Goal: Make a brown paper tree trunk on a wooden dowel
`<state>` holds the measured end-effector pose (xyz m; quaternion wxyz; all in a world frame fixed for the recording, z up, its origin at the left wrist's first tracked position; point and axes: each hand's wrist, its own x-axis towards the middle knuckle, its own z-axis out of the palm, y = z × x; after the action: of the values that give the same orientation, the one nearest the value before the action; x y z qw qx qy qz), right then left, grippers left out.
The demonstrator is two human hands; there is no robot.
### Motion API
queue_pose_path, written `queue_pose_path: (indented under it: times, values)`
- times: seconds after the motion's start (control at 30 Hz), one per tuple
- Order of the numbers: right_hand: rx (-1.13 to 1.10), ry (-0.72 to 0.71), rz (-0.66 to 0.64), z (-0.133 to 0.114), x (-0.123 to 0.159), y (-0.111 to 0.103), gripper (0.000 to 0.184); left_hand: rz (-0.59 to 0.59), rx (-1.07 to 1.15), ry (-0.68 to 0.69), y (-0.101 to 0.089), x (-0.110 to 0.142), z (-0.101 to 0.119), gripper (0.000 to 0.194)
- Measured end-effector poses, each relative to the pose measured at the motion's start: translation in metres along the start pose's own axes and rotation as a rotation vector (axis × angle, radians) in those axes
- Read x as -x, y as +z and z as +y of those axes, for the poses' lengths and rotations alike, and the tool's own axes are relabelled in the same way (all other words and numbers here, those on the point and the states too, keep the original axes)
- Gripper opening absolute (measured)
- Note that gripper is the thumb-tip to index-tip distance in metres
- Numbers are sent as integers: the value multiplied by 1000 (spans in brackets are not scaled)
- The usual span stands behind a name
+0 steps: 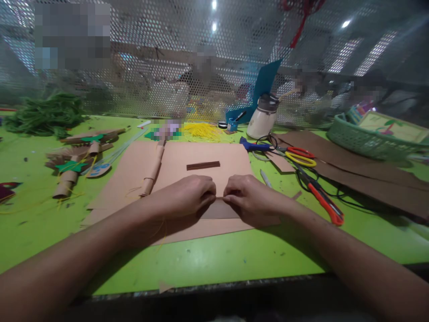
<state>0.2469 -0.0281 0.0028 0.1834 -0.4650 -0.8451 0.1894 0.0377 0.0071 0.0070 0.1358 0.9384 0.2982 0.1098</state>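
Both hands pinch the upper edge of a brown paper piece (pixel 219 210) lying on larger tan paper sheets (pixel 187 152). My left hand (pixel 192 194) holds that edge from the left, its fingers closed. Close beside it, my right hand (pixel 250 197) pinches the same edge, also closed. A narrow strip shows between the fingertips; whether it is folded I cannot tell. Just beyond the hands lies a pleated dark brown paper strip (pixel 203 165). To the left on the sheets rests a rolled paper tube (pixel 154 170) with yellow thread around it.
Right of the sheets are a blue-handled tool (pixel 256 145), scissors (pixel 300 157), an orange box cutter (pixel 325 201) and dark brown paper (pixel 362 174). Behind stand a jug (pixel 263 117) and a green basket (pixel 362 141). Paper figures (pixel 70 172) and green strands (pixel 45 114) lie left.
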Motion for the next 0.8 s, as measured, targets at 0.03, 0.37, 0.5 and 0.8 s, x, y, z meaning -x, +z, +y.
queue_pose_path:
  times: [0.03,0.37,0.5,0.8]
  values:
    - [-19,7,2,1,0,1,15,0,-11,21,-1,-1,0,21]
    - [-134,-16,-32,5,-2,2,14,28,-94,166,1,5,2,22]
    - [-116,-21,-19,2,-2,-1,12,50,-125,188,1,6,1,23]
    - [100,-135,6,0,3,-1,18,55,-80,146,0,6,0,20]
